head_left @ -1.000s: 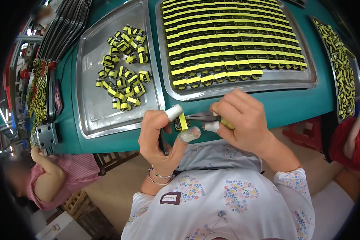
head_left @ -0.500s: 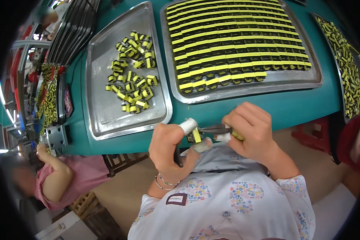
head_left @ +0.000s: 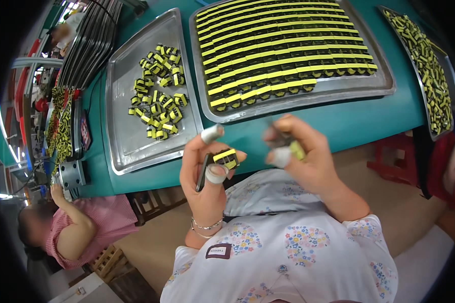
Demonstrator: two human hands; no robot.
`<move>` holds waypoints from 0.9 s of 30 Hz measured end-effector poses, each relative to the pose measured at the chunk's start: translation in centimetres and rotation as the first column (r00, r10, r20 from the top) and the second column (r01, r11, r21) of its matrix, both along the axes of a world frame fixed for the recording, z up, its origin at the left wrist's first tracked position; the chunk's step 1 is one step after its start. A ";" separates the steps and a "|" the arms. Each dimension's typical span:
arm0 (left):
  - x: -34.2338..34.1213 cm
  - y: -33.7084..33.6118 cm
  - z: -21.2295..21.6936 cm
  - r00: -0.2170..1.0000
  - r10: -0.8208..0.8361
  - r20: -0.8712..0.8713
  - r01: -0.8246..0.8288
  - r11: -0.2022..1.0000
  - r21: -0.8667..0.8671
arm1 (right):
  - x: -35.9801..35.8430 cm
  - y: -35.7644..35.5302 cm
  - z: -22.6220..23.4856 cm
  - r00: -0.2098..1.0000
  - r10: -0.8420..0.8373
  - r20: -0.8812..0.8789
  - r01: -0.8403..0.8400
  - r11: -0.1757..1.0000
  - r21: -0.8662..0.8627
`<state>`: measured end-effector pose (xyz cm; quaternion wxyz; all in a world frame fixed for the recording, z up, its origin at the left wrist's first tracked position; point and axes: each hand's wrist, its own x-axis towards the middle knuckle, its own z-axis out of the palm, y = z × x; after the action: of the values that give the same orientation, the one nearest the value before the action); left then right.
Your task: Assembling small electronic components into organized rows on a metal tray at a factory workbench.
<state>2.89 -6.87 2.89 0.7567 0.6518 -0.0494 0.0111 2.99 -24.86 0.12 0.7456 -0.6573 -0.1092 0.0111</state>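
Note:
My left hand (head_left: 193, 169) pinches a small yellow-taped transformer (head_left: 226, 158), black with a yellow band, between the thumb and fingers. A slim dark tool (head_left: 202, 173) also lies against that palm; its kind is not clear. My right hand (head_left: 312, 166) is closed round a tool with a yellow-green grip (head_left: 297, 150). Motion smears the tool's dark front end, so its exact kind cannot be told. White wraps cover some fingertips on both hands. The tool stands apart from the transformer.
Beyond my hands, a metal tray (head_left: 288, 107) holds rows of yellow-taped transformers. A second tray (head_left: 129, 146) at left carries a loose heap, and another filled tray (head_left: 442, 132) is far right. A co-worker (head_left: 93, 222) sits at left; a red stool (head_left: 389, 164) stands at right.
The tool in my right hand has come away from the transformer. My left hand has turned, showing the transformer more openly, and moved a little left. The view has shifted slightly.

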 end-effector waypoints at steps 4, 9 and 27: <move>-0.2 -0.7 -0.6 0.978 -0.140 -0.154 0.103 0.969 -0.224 | 0.5 1.3 0.6 0.982 0.106 0.154 -0.107 0.994 -0.002; -0.6 -1.1 -0.6 0.985 -0.100 -0.142 0.072 0.978 -0.194 | 0.0 2.1 1.2 0.961 0.255 -0.104 -0.212 0.925 0.314; 1.8 -1.5 -1.1 0.994 -0.106 0.012 0.084 0.712 -0.697 | 0.6 2.3 1.2 0.979 0.097 0.181 -0.087 0.994 -0.061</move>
<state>4.73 -8.34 1.77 0.9463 0.3162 -0.0641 -0.0194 3.59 -22.57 1.36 0.7134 -0.6692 -0.2075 -0.0123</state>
